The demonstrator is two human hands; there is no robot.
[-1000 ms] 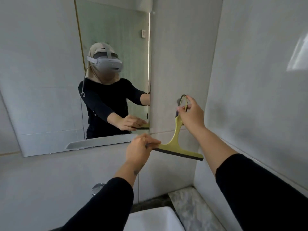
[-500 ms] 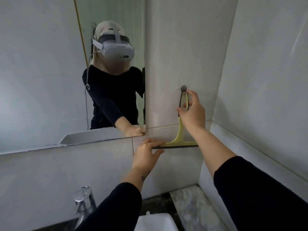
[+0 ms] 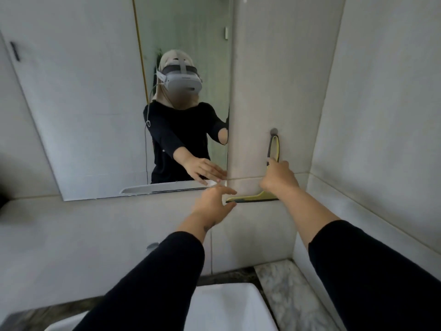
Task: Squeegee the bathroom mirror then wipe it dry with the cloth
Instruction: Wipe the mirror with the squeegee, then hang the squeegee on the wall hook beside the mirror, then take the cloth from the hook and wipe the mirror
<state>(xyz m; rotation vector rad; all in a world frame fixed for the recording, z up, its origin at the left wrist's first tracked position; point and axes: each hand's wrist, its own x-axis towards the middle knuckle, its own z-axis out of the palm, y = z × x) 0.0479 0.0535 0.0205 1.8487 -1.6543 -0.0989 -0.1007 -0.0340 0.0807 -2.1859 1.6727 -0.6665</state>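
A yellow-green squeegee (image 3: 253, 199) hangs flat against the tiled wall right of the mirror (image 3: 95, 115). Its handle loop sits over a small grey hook (image 3: 274, 132), and its dark blade lies level at the bottom. My right hand (image 3: 279, 176) is closed around the handle's lower part, hiding the neck. My left hand (image 3: 212, 201) hovers by the blade's left end, below the mirror's lower right corner, with its fingers apart and nothing in them. The mirror reflects a person in a black top. No cloth is in view.
A white sink (image 3: 226, 304) sits below my arms on a dark counter, with a marble ledge (image 3: 286, 290) to its right. A chrome tap top (image 3: 152, 246) shows behind my left sleeve. The right wall (image 3: 381, 115) meets the mirror wall in a corner close by the squeegee.
The squeegee went from tilted in both hands to hanging upright on the hook. My left hand has come off the blade's end and spread its fingers. My right hand slid lower on the handle.
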